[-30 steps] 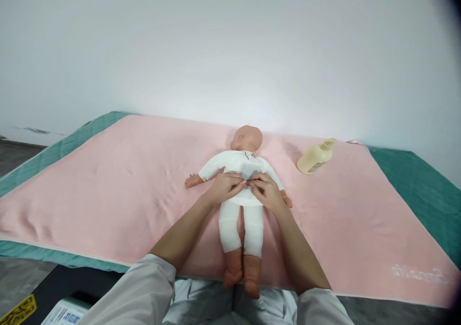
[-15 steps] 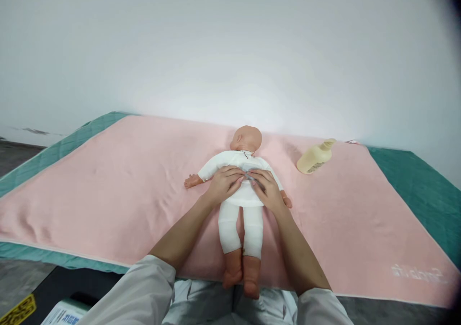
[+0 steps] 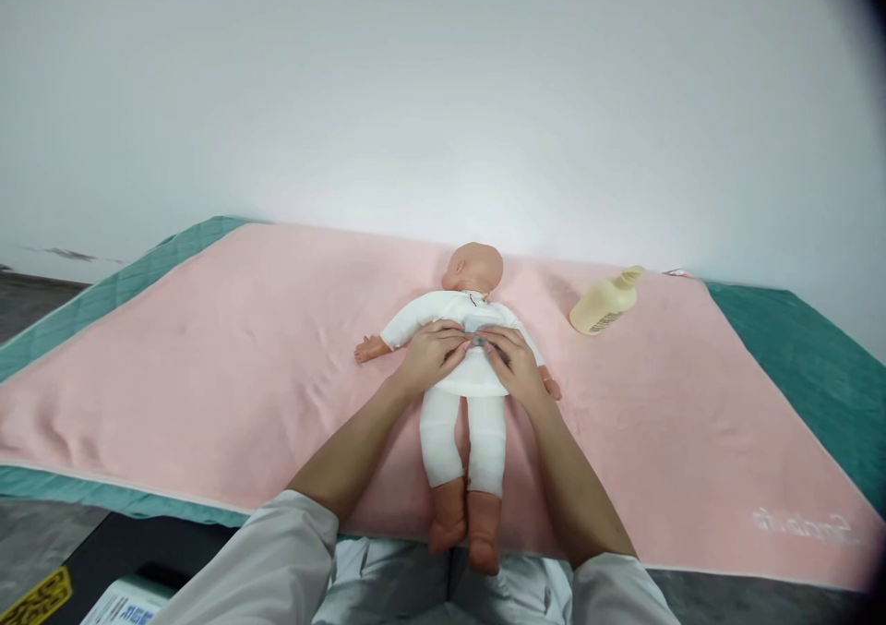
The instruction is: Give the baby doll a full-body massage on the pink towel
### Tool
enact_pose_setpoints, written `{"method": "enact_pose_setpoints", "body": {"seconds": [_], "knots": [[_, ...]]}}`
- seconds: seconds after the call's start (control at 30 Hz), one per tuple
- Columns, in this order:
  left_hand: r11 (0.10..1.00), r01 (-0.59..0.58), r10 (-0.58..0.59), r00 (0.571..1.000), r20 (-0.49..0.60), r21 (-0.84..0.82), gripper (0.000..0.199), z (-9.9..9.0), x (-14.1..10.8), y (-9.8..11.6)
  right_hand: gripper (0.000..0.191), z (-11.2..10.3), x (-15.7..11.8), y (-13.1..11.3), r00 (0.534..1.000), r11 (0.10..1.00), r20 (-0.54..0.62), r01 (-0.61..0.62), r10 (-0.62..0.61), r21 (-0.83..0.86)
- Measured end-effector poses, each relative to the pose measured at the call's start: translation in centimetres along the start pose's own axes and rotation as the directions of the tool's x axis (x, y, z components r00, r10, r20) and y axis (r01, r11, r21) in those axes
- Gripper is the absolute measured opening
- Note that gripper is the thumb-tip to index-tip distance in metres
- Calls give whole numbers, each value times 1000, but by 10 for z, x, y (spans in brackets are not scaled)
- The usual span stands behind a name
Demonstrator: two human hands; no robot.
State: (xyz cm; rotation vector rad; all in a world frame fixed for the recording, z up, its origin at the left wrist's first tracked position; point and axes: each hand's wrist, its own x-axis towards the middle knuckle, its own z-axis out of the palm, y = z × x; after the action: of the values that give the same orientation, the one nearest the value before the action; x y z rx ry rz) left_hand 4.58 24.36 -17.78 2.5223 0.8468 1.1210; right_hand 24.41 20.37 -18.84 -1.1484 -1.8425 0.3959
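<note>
A baby doll point(image 3: 477, 381) lies face down, its bald head away from me and its feet toward me. Its trunk and limbs are white cloth. Across the middle of its back is a grey patch point(image 3: 477, 338), mostly hidden by my fingers. My left hand point(image 3: 434, 355) rests on the left of the back, thumb and fingers closed on the patch's edge. Mirroring it, my right hand point(image 3: 510, 359) grips from the right side, thumb below the fingers. The fingertips of both hands nearly meet at the doll's midline.
The doll lies on a pink blanket point(image 3: 277, 348) over a green padded cover point(image 3: 796, 357). A pale yellow pump bottle point(image 3: 604, 304) is tipped to the right of the doll. Behind stands a white wall point(image 3: 443, 99). A black surface with a box point(image 3: 128, 602) is at lower left.
Both hands stay at nearly the same place on the doll's back. The grey patch between the fingertips has shifted slightly; the doll and bottle are still.
</note>
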Motion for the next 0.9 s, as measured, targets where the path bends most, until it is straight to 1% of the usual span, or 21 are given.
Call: {"method": "enact_pose_setpoints", "body": {"seconds": [0.23,0.33,0.57,0.73,0.9], "knots": [[998,-24,21,998,-52,-63,27,-2,0,0,28,0,-2,0,999,1000,-20,26,-26,-5],[998,-13,11,999,-53,-55,28,-3,0,1,31,-1,-3,-1,1000,1000,-15,19,-19,-12],[1000,3,-3,1000,0,0,29,-2,1,0,38,0,-2,0,999,1000,34,11,-11,4],[999,31,-31,999,22,-7,28,-1,0,-1,38,1,-2,2,998,1000,62,-11,11,2],[998,65,-64,997,48,-22,27,-2,1,0,37,1,-1,2,998,999,58,-34,33,11]]}}
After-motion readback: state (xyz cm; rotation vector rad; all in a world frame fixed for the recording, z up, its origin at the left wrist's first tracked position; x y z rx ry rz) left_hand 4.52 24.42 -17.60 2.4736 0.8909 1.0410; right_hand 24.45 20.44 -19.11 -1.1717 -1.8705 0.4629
